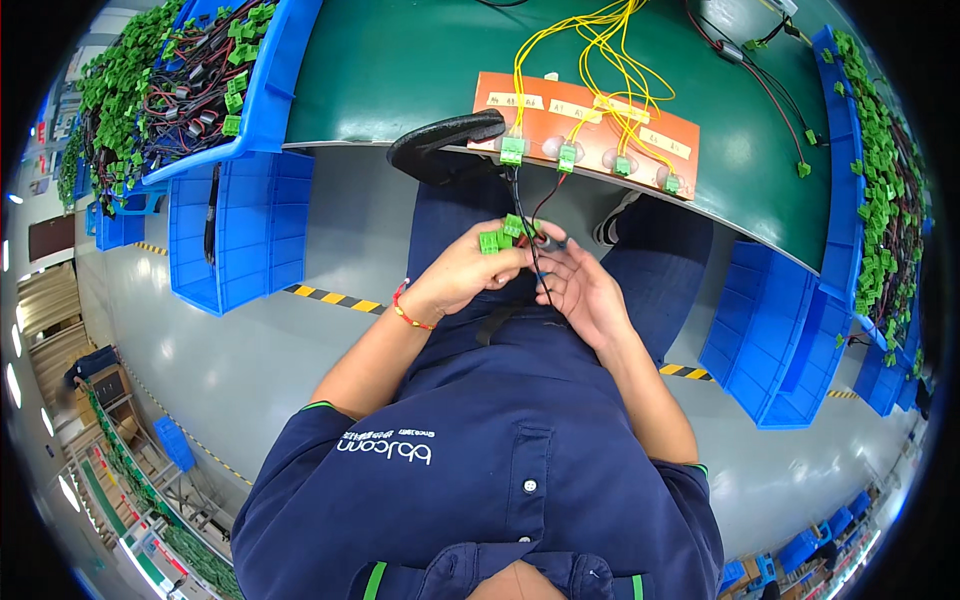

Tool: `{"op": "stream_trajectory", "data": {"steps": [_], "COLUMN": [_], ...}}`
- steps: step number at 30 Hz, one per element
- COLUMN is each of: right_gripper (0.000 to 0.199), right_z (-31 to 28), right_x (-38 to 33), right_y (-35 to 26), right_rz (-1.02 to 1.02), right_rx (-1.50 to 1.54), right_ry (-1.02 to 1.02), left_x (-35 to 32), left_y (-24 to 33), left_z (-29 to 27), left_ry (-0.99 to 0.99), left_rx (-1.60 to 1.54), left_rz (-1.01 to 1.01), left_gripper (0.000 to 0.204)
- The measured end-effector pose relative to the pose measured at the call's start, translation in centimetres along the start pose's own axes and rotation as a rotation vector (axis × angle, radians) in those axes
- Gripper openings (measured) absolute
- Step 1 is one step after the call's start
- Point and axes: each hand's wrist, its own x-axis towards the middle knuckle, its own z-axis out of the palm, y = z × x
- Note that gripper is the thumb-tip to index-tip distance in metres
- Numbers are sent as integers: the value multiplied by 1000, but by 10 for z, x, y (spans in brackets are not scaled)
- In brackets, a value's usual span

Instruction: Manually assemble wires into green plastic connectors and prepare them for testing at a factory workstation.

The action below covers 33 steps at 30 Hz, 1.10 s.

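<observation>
Closed around a few green terminal connectors [497,240] is my left hand [462,275], just below the table edge. My right hand [588,298] is closed beside it, its fingertips at a thin cable with a dark sleeve [549,243]. Black and red wires [519,200] run from the hands up toward an orange board [487,92] at the table's front edge. Green connectors [512,151] sit along the board's near edge, with yellow wires [590,45] leading away from it. Fingers partly hide where the wires join the held connectors.
A black curved padded piece [440,145] juts out left of the board. Blue bins of wired green connectors flank the green table [380,60], one bin [270,75] at left and another [845,170] at right. Lower blue bins [240,230] stand beside my legs.
</observation>
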Motion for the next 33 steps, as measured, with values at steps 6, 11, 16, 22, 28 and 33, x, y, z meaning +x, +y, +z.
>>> {"op": "stream_trajectory", "data": {"steps": [6, 11, 16, 22, 28, 33], "right_gripper": [30, 29, 27, 18, 11, 12], "right_z": [-22, 4, 31, 58, 50, 34], "right_x": [-3, -28, -41, -48, -43, -47], "right_y": [-21, -35, -48, -51, -50, -46], "right_rz": [-243, -511, -696, -713, -964, -903], "right_rx": [187, -91, -511, -874, -1244, -1299], "right_ry": [114, 73, 25, -28, 100, 234], "left_x": [-11, -14, -9, -24, -5, 27], "left_y": [1, 5, -10, -24, -20, -25], "left_z": [-1, -2, 9, 49, 49, 10], "left_ry": [-142, 3, 438, 440, 489, 429], "left_rx": [-44, 35, -126, 240, 71, -401], "left_rz": [-61, -44, 349, 518, 512, 313], "left_gripper": [29, 23, 17, 14, 16, 22]}}
